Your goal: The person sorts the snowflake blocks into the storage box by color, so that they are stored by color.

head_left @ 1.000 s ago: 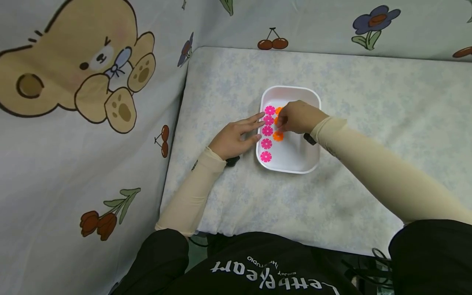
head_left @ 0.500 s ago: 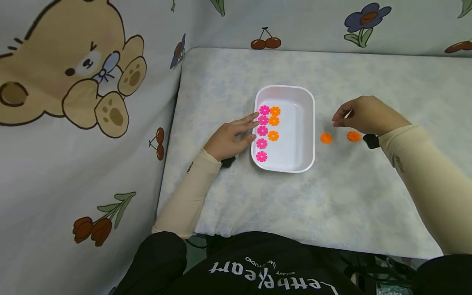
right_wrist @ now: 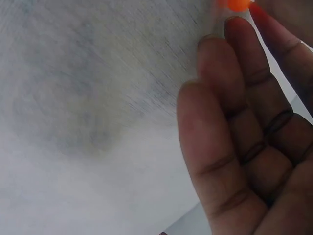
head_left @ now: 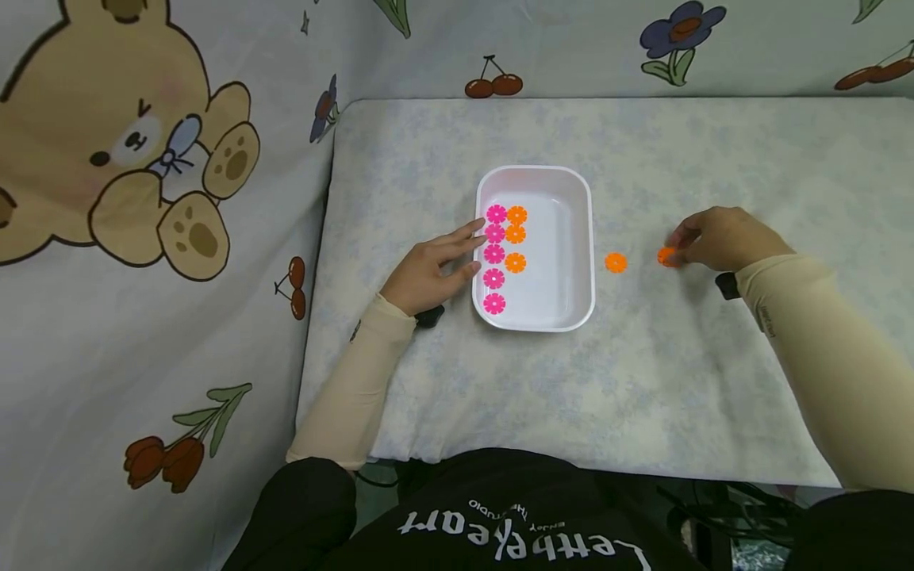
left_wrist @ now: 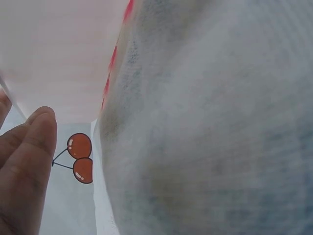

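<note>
A white tray (head_left: 533,325) holds a column of several pink flower-shaped discs (head_left: 494,254) along its left side. Beside them lie three orange flower-shaped discs (head_left: 516,234). My left hand (head_left: 432,274) rests against the tray's left rim, fingers extended and spread; the left wrist view catches its fingers (left_wrist: 30,166) beside the pale tray wall. To the right of the tray, my right hand (head_left: 728,238) pinches another orange disc (head_left: 666,256) between thumb and index at the cloth. In the right wrist view that disc (right_wrist: 238,4) shows only at the top edge.
One more orange disc (head_left: 616,262) lies on the cloth-covered table (head_left: 457,381), between the tray and my right hand. A printed curtain (head_left: 236,333) hangs along the left and far sides of the table.
My right hand has left the tray, moved right over the cloth, and come down onto an orange disc there. My left hand has stayed at the tray's rim; the head view has shifted slightly.
</note>
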The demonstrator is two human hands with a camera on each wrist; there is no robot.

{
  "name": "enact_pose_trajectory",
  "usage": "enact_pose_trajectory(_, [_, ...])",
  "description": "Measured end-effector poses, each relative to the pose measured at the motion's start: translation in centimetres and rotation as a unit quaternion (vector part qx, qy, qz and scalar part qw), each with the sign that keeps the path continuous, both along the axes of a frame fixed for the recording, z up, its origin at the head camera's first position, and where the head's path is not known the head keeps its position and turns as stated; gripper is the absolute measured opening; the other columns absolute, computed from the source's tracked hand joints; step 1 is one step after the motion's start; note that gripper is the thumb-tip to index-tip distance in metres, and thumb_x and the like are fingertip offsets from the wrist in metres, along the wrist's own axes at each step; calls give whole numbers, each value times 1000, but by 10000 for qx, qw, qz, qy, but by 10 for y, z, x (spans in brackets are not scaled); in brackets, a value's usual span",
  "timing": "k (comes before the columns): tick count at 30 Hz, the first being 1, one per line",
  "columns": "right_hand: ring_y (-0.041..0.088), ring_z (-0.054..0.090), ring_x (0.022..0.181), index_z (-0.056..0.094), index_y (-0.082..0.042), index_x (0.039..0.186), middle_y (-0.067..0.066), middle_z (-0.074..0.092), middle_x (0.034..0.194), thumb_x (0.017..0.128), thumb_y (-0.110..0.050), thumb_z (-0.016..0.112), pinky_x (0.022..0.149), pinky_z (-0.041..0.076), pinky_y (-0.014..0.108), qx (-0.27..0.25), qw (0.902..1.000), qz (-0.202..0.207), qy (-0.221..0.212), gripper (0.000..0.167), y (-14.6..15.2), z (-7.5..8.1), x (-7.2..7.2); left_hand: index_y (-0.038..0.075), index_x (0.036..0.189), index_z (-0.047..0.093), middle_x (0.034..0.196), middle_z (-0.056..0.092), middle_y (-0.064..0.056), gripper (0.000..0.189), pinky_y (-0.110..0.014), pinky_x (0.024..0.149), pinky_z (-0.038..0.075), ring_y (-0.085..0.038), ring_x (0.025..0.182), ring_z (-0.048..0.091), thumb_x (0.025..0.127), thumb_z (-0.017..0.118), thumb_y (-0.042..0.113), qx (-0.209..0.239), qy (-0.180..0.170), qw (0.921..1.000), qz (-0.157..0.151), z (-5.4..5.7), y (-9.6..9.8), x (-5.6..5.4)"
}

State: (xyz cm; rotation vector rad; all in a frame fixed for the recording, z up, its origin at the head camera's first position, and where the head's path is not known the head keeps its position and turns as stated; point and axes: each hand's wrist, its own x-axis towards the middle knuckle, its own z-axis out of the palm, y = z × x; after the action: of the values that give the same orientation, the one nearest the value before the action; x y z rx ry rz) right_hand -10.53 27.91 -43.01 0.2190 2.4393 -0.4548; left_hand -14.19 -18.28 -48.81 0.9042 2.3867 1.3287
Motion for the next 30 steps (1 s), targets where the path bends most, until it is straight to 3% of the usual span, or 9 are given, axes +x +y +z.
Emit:
enact_pose_trajectory(10, [40,54,115,66,-11,127,18,67,124,94,-44,76,89,45,58,-37,9999,-47,126,48,-1,-8,2,16,147,60,163,42,19,48,-32,119,44,-2,150,40,103,68,32,121,95,9998,-82,0,1,0])
enact_pose_trajectory(19, [42,54,116,66,-9,126,22,65,128,96,-41,74,89,45,60,-29,9996,-94,251,45,-4,-11,2,17,148,60,162,41,22,48,-31,121,42,-1,150,40,103,67,33,73,86,9999,-39,0,-2,-1])
enact_pose_trajectory(25, [42,54,116,68,-9,127,24,66,128,101,-24,61,92,44,62,-98,9995,35,286,31,-2,-6,-2,15,147,60,162,41,20,47,-31,121,41,-2,150,41,103,67,31,65,153,9998,-50,0,-2,-1])
enact_pose_trajectory(30, [46,48,130,69,-14,134,25,63,138,106,-42,55,101,40,67,-237,9995,78,196,42,-10,10,-8,15,147,60,163,40,21,47,-31,121,41,-2,150,40,104,66,32,54,156,9998,-82,0,-1,-1])
